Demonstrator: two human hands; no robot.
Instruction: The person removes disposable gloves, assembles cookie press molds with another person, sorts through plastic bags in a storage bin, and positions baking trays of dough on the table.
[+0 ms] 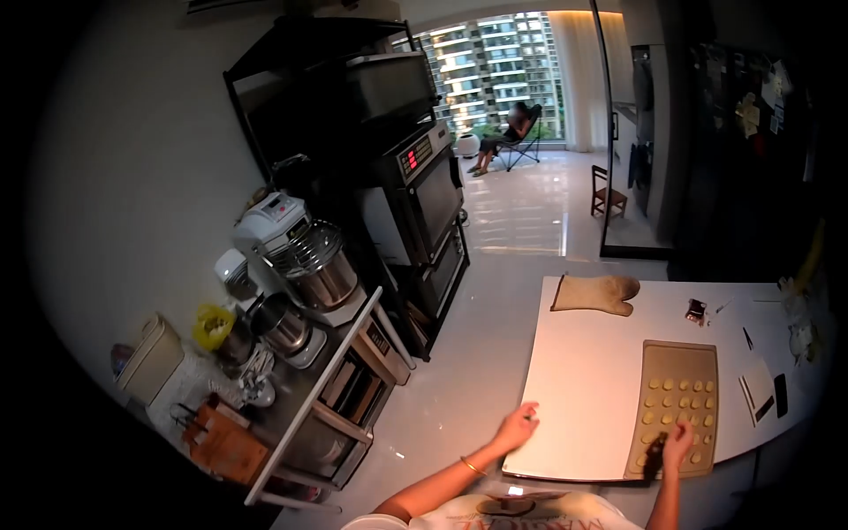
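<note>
A baking tray [676, 353] with a brown surface lies on the white table, bearing rows of small pale dough rounds [669, 396]. Over the tray's lower right part is my right hand [679, 440], its fingers drawn together close to the rounds; whatever they pinch is too small to make out. A dark shadow falls on the tray beside it. My left hand [519, 427], with a bracelet at the wrist, hovers by the table's near left edge, fingers loosely bent and apart, holding nothing visible.
On the white table [587, 380] lie an oven mitt [594, 294], a small dark packet [696, 310] and a black phone-like slab [781, 395]. Left stand a stand mixer [305, 252], a metal bowl [281, 323] and ovens [433, 190]. A person [508, 137] sits by the far window.
</note>
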